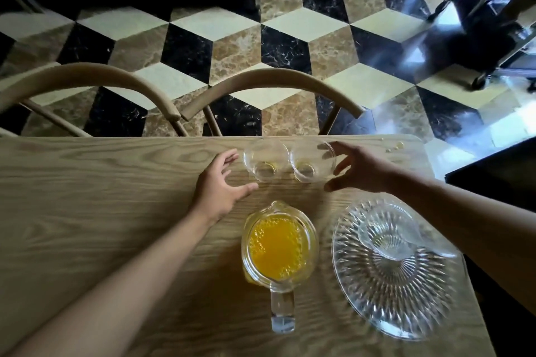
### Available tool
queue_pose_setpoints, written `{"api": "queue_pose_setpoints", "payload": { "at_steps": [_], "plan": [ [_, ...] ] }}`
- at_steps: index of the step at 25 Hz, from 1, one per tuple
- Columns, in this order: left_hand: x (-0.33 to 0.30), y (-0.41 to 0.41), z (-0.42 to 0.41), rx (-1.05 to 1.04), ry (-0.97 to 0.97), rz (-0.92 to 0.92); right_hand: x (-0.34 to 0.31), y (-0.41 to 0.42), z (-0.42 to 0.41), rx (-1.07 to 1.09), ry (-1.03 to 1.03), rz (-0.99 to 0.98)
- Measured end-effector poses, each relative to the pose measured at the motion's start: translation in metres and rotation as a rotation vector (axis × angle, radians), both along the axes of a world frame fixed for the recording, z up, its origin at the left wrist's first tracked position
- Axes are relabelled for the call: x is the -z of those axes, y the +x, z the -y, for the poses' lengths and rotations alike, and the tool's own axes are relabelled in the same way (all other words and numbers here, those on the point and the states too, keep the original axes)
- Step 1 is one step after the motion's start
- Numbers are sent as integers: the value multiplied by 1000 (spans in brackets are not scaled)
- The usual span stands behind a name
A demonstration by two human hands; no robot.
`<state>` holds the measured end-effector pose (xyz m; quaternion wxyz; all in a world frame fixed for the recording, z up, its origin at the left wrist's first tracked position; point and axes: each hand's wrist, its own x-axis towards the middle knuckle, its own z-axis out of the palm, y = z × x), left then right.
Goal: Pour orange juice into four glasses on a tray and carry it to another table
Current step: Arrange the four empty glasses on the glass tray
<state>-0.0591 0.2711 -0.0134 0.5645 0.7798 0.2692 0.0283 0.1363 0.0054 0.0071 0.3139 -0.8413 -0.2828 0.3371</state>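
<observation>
Two clear glasses stand side by side near the far edge of the wooden table [87, 211]: the left glass [264, 160] and the right glass [312, 162]. My left hand [220, 182] is open just left of the left glass, fingers spread, not touching it. My right hand [362, 168] is open beside the right glass, fingertips at its rim. A glass pitcher [279, 243] of orange juice stands nearer me, handle toward me. A cut-glass round tray [385, 298] lies at the right with one clear glass [387, 236] on it.
Two curved wooden chair backs [269, 81] stand beyond the table's far edge over a black, white and brown tiled floor. Small juice drops [396, 146] mark the far right corner of the table. A dark surface [493, 171] lies to the right.
</observation>
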Motion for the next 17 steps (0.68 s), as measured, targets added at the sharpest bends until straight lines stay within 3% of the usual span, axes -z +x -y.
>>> {"api": "queue_pose_setpoints", "payload": {
  "at_steps": [9,17],
  "plan": [
    [-2,15,18,-4,-126,73,27,-2,-9,25,127,-73],
    [-33,14,16,-12,-67,108,-7,-10,-9,66,233,-94]
  ]
}}
